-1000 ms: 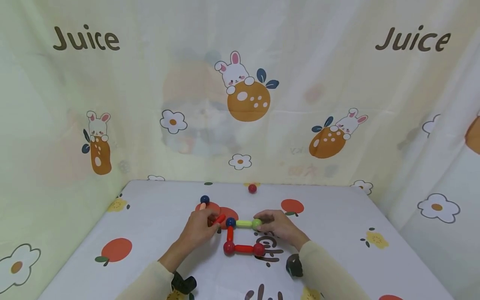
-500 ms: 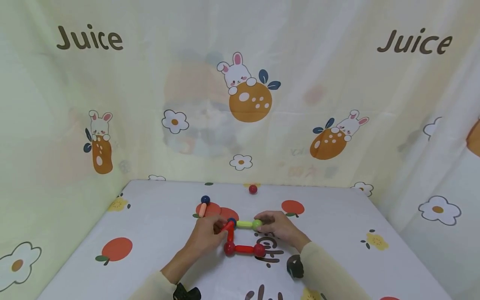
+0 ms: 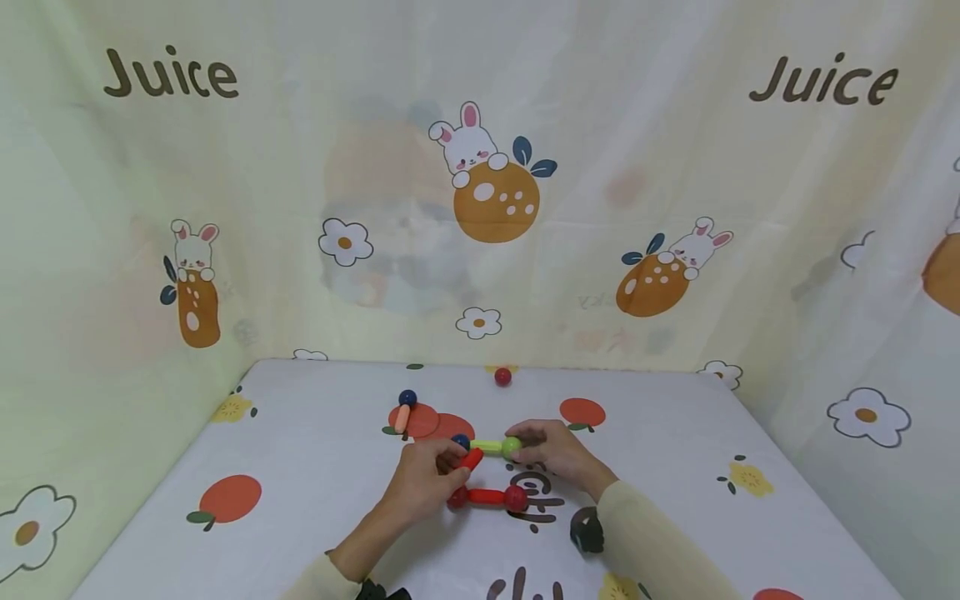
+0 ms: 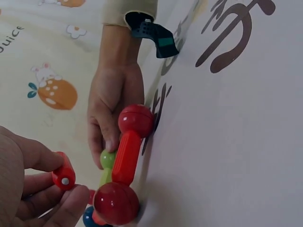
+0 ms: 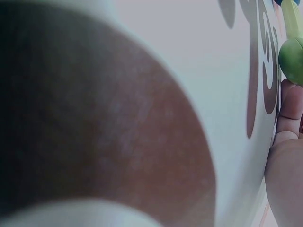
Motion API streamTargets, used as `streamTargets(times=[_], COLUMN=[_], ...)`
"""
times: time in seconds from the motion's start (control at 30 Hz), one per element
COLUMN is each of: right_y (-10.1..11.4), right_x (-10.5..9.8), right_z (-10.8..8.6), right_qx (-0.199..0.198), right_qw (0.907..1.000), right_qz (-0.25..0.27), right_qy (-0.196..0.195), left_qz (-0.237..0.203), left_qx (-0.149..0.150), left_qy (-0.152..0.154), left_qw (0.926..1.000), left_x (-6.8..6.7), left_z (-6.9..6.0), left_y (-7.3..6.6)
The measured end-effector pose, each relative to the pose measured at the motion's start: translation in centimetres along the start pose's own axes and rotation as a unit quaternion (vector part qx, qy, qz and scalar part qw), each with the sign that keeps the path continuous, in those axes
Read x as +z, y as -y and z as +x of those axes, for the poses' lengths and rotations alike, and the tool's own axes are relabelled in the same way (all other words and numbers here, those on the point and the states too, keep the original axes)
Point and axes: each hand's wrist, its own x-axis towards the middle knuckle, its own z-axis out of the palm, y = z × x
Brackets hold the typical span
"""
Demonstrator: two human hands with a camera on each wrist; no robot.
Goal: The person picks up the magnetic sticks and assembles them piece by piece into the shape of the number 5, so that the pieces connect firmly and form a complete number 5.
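Note:
My left hand [image 3: 426, 479] pinches a loose red magnetic rod [image 4: 63, 172] between thumb and fingers; a silvery dot shows on its end. It hangs above the left side of an open-sided frame of rods and balls. That frame has a blue ball [image 3: 461, 442] at its far left corner, a yellow-green rod [image 3: 487, 447] and a green ball [image 3: 512, 447] along the far side. Nearer lie a red rod [image 3: 486, 497] and two red balls, one at the right end [image 3: 516, 498]. My right hand [image 3: 557, 452] holds the green ball at its fingertips. The left side rod is mostly hidden.
Behind the left hand lies a blue ball [image 3: 407, 397] with an orange rod [image 3: 402, 418] against it. A single red ball [image 3: 503, 377] sits near the table's back edge. Printed curtains stand at the back and sides of the white patterned tabletop [image 3: 315, 467].
My left hand has carried the red rod rightward and nearer, from left of the frame's blue corner ball to over the frame's left side. My right hand stays at the green ball.

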Motion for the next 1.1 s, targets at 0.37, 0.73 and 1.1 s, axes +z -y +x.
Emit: streamTargets(times=[0.37, 0.73, 1.1], right_y=[0.0, -0.5, -0.4], right_x=[0.0, -0.1, 0.0], right_z=[0.0, 0.4, 0.3], right_qx=[-0.002, 0.0, 0.005], right_qw=[0.9999, 0.9999, 1.0], right_qz=[0.012, 0.005, 0.004], right_qy=[0.008, 0.009, 0.002], left_qz=[-0.058, -0.102, -0.119], left_qx=[-0.048, -0.094, -0.107], left_qy=[0.015, 0.016, 0.024], left_qw=[0.9971, 0.9902, 0.9868], left_x=[0.4, 1.4, 1.7], left_z=[-0.3, -0.9, -1.5], left_y=[-0.4, -0.7, -1.2])
